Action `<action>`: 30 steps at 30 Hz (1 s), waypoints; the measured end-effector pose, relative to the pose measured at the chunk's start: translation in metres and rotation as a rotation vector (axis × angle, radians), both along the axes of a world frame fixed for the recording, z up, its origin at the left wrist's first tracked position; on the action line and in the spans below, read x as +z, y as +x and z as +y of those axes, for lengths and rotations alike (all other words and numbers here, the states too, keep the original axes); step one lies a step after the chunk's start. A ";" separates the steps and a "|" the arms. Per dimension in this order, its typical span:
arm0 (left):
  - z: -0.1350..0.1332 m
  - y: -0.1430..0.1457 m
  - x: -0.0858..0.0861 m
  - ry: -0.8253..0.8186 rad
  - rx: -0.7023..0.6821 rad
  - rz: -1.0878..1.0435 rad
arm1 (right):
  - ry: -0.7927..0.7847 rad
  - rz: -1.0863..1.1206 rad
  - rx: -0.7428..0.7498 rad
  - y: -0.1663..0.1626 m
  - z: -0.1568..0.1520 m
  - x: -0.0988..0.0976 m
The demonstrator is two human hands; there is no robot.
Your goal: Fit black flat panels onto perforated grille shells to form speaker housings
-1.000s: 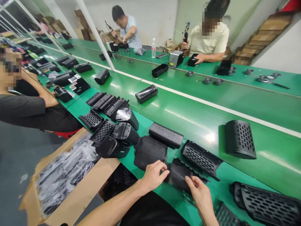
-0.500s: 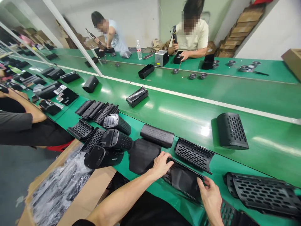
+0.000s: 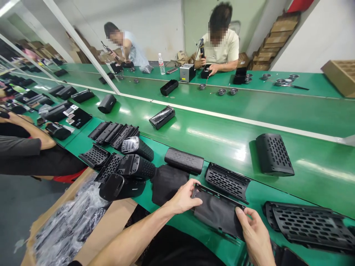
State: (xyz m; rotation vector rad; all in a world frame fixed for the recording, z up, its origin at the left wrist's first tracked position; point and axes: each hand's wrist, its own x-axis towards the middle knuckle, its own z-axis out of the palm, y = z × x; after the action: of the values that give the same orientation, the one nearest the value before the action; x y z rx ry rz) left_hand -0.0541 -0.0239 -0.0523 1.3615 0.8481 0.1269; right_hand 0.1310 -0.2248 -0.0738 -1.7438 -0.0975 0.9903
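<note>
My left hand grips the left end of a black curved speaker grille, fingers behind its far corner and thumb over its inside. My right hand pinches the right end, thumb on the inner face. A thin dark cloth sheet lies in the hollow of this grille and covers most of its slots. Just beyond it, a second slotted grille rests hollow side up on the green bench. A pile of black cloth sheets lies left of my left hand.
A closed black speaker shell lies behind the cloth pile. Several speaker bodies and grilles crowd the left. More grilles lie at the right. A carton with plastic-wrapped parts stands below left. Speaker housings sit on the green belt; co-workers sit opposite and left.
The cloth now lies flatter and covers more of the grille's left part, where slots showed before. The grille tilts more towards me. My left thumb has moved down onto its inner face.
</note>
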 end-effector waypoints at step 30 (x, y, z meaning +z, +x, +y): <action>-0.010 -0.057 0.034 -0.135 0.189 -0.205 | 0.000 0.156 0.014 -0.018 -0.002 0.055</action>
State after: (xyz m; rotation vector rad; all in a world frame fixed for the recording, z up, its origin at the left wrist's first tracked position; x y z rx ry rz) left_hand -0.1116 -0.0341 -0.0182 1.1199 0.7958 0.3442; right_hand 0.1128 -0.2263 -0.0185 -1.6617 -0.0099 1.1329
